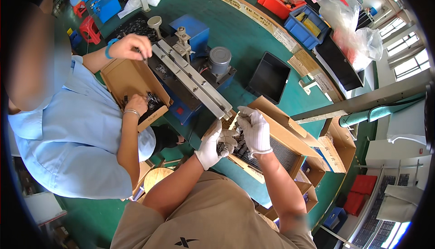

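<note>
My left hand [210,148], in a white glove, is closed around a small bunch of dark metal parts [221,148] at the near side of an open cardboard box. Over that cardboard box [295,145] is my right hand [256,133], also gloved. Its fingers are bent and closed; whatever is between them is hidden. Tightly packed rows of thin dark parts [283,154] fill one side of the box, while looser ones lie beneath my hands.
At left a co-worker in a blue shirt [81,126] has one hand in a cardboard tray [124,77] of dark parts, the other by a long metal fixture [192,77]. Beyond are a black bin [269,77], a blue bin [308,26] and a red bin [277,4]. A metal post [367,99] crosses at right.
</note>
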Tool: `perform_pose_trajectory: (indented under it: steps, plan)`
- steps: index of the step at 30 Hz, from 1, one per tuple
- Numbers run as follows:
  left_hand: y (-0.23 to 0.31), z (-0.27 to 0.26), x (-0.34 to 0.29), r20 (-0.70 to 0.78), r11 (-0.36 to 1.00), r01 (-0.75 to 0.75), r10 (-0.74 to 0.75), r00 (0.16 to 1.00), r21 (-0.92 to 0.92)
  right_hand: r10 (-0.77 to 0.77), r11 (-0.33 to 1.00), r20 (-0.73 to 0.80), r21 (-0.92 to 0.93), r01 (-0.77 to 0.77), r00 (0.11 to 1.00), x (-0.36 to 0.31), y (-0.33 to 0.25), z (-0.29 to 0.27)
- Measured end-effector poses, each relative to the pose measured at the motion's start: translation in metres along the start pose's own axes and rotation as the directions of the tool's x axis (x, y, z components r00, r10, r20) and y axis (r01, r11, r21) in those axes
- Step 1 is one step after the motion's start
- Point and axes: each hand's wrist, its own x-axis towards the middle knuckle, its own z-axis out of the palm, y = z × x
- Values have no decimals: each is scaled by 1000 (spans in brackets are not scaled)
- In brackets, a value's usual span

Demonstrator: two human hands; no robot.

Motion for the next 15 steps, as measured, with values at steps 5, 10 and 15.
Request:
perform_pose_trajectory:
  steps: [5, 10, 15]
  plan:
    - [-2, 7, 1, 41, 984, -96, 91, 995, 149, -71, 991, 119, -104, 84, 990, -5, 2, -11]
    - [3, 16, -3, 22, 964, -146, 145, 989, 223, 132, 990, 226, 14, -139, 965, -8, 5, -19]
    - [-3, 11, 1, 17, 996, -42, 43, 999, -80, -152, 972, 62, -173, 161, 986, -1, -3, -12]
